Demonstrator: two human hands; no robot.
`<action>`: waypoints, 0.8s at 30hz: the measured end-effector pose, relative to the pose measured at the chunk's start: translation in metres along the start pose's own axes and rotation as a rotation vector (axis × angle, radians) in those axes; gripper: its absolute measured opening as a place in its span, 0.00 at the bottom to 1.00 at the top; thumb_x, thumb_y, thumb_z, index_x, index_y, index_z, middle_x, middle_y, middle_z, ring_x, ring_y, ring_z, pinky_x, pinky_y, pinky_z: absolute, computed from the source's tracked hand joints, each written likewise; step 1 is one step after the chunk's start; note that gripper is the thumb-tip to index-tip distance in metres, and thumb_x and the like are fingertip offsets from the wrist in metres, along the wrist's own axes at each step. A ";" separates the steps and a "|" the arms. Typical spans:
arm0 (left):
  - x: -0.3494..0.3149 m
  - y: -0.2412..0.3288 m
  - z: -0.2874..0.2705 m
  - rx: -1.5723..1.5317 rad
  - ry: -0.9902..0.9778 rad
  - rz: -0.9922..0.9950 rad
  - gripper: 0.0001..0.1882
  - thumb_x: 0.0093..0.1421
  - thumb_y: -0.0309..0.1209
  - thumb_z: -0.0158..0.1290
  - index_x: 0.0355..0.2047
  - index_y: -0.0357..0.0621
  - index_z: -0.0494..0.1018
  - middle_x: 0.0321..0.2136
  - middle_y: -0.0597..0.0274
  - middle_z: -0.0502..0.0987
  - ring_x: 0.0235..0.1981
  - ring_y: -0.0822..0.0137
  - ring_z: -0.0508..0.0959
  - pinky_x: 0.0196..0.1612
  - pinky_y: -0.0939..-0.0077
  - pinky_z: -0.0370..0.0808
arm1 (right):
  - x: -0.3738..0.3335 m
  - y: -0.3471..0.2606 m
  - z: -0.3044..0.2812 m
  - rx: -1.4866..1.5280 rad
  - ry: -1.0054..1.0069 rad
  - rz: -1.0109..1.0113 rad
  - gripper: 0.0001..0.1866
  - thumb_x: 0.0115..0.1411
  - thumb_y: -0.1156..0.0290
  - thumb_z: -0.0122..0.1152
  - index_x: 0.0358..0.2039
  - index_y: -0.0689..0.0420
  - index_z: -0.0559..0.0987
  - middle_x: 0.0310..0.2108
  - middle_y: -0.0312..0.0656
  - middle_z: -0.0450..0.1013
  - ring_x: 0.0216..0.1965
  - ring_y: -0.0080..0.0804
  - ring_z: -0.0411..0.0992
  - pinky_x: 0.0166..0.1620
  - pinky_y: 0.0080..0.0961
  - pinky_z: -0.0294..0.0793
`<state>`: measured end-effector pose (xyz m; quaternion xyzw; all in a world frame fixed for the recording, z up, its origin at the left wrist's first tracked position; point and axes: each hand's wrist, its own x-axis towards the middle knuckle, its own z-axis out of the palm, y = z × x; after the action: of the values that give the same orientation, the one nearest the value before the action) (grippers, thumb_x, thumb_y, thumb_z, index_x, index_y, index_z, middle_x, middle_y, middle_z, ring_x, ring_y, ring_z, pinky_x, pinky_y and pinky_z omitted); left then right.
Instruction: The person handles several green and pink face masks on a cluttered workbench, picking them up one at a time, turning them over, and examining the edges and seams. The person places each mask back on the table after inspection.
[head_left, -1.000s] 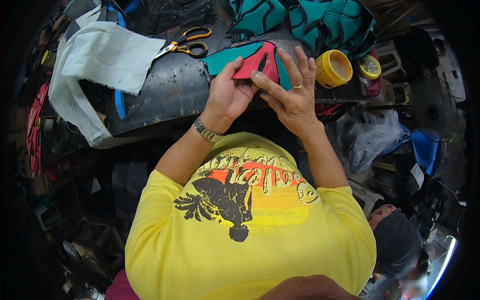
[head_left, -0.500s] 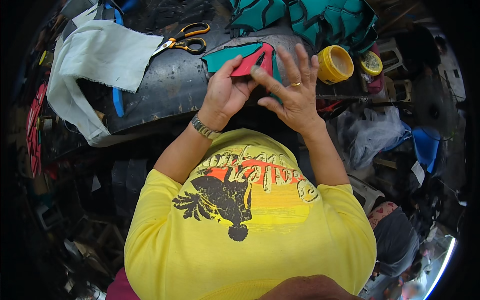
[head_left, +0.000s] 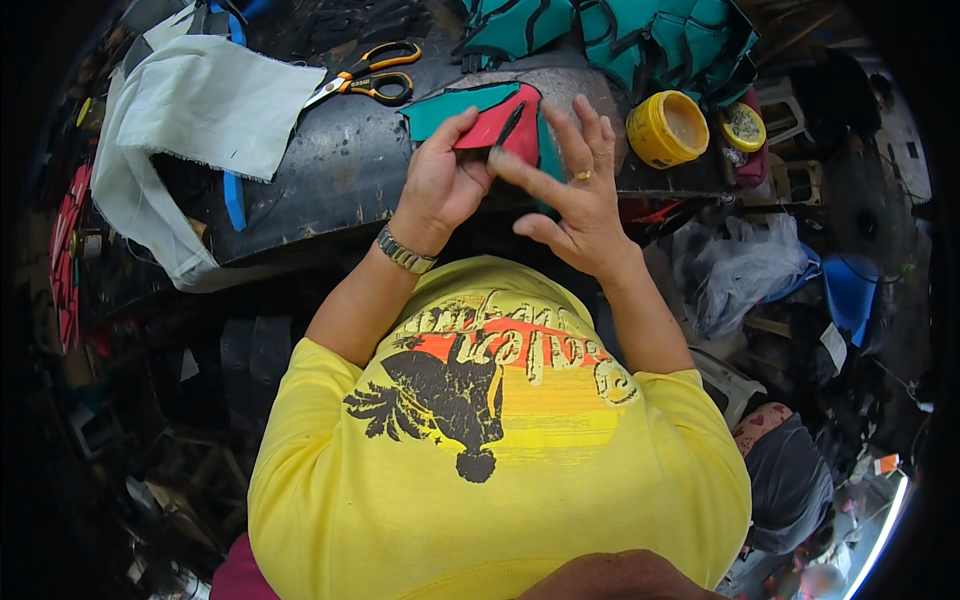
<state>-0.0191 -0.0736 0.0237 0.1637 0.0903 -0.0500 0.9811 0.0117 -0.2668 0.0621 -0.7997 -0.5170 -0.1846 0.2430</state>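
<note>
A red leather-like piece [head_left: 484, 131] with a black strip [head_left: 511, 124] on it is pinched at its left edge by my left hand [head_left: 438, 192], thumb on top. My right hand [head_left: 580, 208] has its fingers spread, with the forefinger at the lower end of the black strip and nothing in its grasp. Beneath the red piece lies a green piece [head_left: 440, 110] with dark edging, resting on a rounded grey block [head_left: 580, 90]. Where the forefinger meets the strip is slightly blurred.
Orange-and-black scissors [head_left: 375, 82] lie half open beyond my left hand, near a white cloth [head_left: 225, 105] hanging over the table edge. Right of my right hand stands an open yellow tub [head_left: 650, 136], beside a smaller yellow container [head_left: 743, 128]. Stacked green pieces [head_left: 665, 45] sit behind.
My right forefinger has moved slightly down and left along the black strip, uncovering more of it. My left hand still grips the red piece.
</note>
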 end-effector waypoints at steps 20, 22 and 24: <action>-0.020 -0.007 0.011 0.406 -0.098 0.145 0.15 0.64 0.27 0.55 0.52 0.40 0.71 0.46 0.57 0.79 0.47 0.65 0.81 0.52 0.67 0.79 | 0.014 0.007 -0.005 1.275 0.231 0.788 0.43 0.54 0.79 0.71 0.68 0.57 0.59 0.43 0.40 0.75 0.46 0.24 0.72 0.52 0.22 0.71; -0.020 -0.008 0.012 0.455 -0.105 0.165 0.17 0.62 0.24 0.57 0.51 0.40 0.72 0.45 0.59 0.80 0.46 0.66 0.81 0.51 0.68 0.79 | 0.013 0.006 -0.005 1.295 0.231 0.729 0.42 0.55 0.82 0.69 0.67 0.58 0.60 0.38 0.38 0.76 0.41 0.21 0.73 0.48 0.18 0.72; -0.019 -0.007 0.012 0.497 -0.094 0.169 0.18 0.60 0.22 0.59 0.51 0.40 0.72 0.44 0.60 0.80 0.45 0.67 0.81 0.49 0.70 0.79 | 0.013 0.007 -0.006 1.339 0.237 0.721 0.40 0.55 0.83 0.68 0.67 0.58 0.61 0.36 0.37 0.76 0.39 0.20 0.73 0.46 0.16 0.72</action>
<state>-0.0370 -0.0826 0.0365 0.4040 0.0158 0.0042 0.9146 0.0225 -0.2633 0.0726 -0.5760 -0.1962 0.1738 0.7743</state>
